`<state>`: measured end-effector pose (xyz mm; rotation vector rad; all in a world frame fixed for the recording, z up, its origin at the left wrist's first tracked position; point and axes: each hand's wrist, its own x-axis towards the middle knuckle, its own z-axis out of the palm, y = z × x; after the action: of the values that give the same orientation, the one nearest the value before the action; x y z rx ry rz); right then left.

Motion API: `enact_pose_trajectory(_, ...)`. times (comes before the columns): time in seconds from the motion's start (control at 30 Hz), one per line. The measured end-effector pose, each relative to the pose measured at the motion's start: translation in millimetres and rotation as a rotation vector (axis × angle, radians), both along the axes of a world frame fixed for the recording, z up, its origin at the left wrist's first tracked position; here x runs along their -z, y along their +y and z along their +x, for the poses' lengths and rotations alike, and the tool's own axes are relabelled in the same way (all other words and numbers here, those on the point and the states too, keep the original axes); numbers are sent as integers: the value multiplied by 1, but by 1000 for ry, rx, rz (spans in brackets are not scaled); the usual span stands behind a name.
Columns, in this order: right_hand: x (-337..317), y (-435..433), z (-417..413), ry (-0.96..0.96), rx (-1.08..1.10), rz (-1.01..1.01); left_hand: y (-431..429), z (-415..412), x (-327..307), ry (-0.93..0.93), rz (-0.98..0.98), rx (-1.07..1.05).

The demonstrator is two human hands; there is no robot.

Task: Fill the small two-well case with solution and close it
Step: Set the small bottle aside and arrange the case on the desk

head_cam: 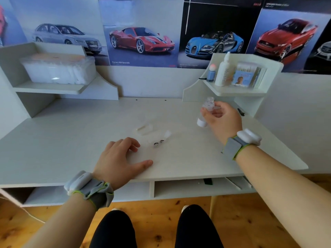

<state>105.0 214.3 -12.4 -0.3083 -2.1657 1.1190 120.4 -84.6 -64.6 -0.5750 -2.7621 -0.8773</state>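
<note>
I take the white desk (80,140) as my landmark and work downward in size from it. Up on its right-hand shelf stands a tall white dropper bottle (222,71), well apart from the work and, as far as I can see, not the one in use.

On the right side of the desk top, my right hand (222,117) is wrapped around the small clear solution bottle (206,111), thumb and fingers closed on its upper half near the neck, its white base just above the surface or resting on it; I cannot tell which. I judge it light and rigid, smooth plastic that could slip if wet, so a hold around the middle of the body suits it better than the cap end. Whether the cap is on or off I cannot make out.

My left hand (120,158) lies flat near the front edge of the desk, fingers loosely spread and holding nothing.

Toward the middle of the desk, just beyond that hand's fingertips, sits the small two-well case (159,141), lid open, two dark round wells side by side. It looks very light and stiff, likely to skid or tip under a poke, so I would pin its edge with the left fingertips while pouring and press the lid shut from above.

Just behind it lies a clear plastic piece (145,128), too faint to identify.
</note>
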Motion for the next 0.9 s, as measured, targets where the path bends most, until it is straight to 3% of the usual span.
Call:
enact_pose_trajectory(0.37, 16, 58, -15, -100, 180, 38, 1, 0, -1, -6, -72, -9)
enact_pose_trajectory(0.9, 14, 82, -34, -153, 215, 95, 3, -1, -4, -42, -135, -18)
